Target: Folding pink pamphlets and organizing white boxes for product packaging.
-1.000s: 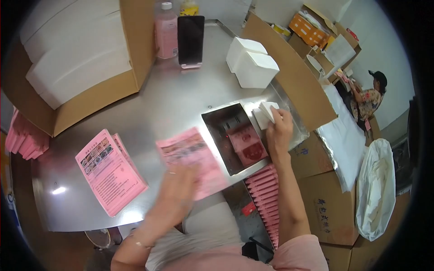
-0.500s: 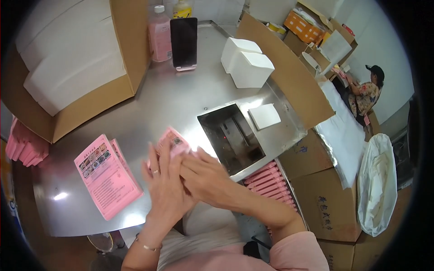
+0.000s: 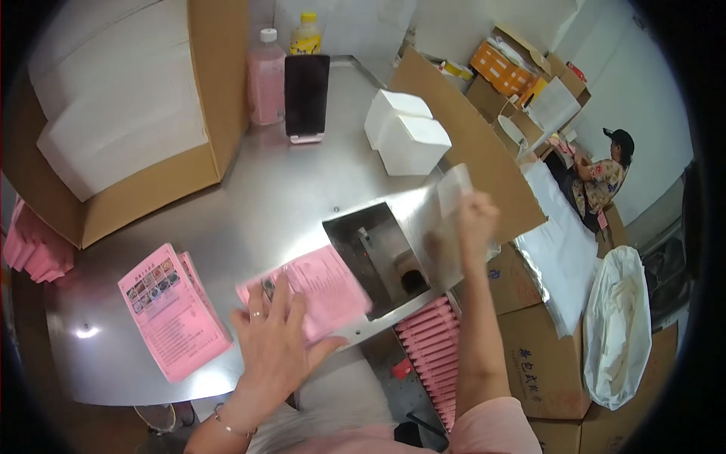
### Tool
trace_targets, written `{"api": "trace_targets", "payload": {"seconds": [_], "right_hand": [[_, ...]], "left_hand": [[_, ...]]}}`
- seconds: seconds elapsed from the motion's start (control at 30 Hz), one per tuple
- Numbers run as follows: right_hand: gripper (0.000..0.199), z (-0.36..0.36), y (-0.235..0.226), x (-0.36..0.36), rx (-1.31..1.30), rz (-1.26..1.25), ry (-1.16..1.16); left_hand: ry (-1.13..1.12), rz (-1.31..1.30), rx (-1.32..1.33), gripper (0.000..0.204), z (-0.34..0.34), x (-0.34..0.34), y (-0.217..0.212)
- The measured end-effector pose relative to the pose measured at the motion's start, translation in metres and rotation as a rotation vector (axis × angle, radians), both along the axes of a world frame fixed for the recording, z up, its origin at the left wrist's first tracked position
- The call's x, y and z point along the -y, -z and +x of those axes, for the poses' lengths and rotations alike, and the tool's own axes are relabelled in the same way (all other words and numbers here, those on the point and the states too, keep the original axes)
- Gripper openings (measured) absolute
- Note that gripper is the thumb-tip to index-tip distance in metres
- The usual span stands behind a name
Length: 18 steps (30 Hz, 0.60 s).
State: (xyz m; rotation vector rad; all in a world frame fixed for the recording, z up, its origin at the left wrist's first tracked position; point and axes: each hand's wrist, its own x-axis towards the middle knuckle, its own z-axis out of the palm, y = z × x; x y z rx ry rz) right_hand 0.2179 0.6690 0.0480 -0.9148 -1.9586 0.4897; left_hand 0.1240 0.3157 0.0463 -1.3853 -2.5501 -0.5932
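Observation:
My left hand [image 3: 274, 321] lies spread over a pink printed paper packet [image 3: 329, 291] on the steel table, fingers flat and thumb apart. The packet's right edge reaches over a rectangular opening [image 3: 378, 257] in the tabletop. Over on the right, my right hand [image 3: 479, 219] is closed on a small folded white napkin stack [image 3: 454, 189], held up off the table and slightly blurred. A pile of pink printed packets [image 3: 174, 310] rests to the left of my left hand.
A cardboard box [image 3: 144, 189] of white napkins stands at the back left. White napkin stacks [image 3: 412, 144], a phone on a stand [image 3: 306, 98] and bottles [image 3: 267, 83] stand at the back. Below the table's right side is a crate of pink packs [image 3: 431, 340]. A person [image 3: 605, 174] sits far right.
My hands have moved apart. The right one went right and lifted the white napkin stack from beside the opening. The pink packet now lies flatter, nearer the opening, under my left hand.

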Motion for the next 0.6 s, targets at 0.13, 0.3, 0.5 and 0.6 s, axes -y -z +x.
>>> {"api": "trace_targets", "payload": {"seconds": [0.13, 0.3, 0.5, 0.6], "right_hand": [[0.017, -0.055, -0.067, -0.012, -0.136, 0.388, 0.067], [0.022, -0.118, -0.053, -0.029, 0.437, 0.694, -0.022], [0.025, -0.128, -0.044, -0.028, 0.454, 0.533, -0.124], [0.026, -0.127, -0.039, -0.027, 0.418, 0.470, -0.131]], "left_hand": [[-0.010, -0.019, 0.003, 0.051, 0.004, -0.004, 0.019], [-0.003, 0.153, 0.000, 0.045, 0.001, -0.018, 0.024], [0.013, 0.102, 0.089, 0.050, 0.002, -0.012, 0.018], [0.015, 0.079, 0.113, 0.050, 0.003, -0.012, 0.017]]}}
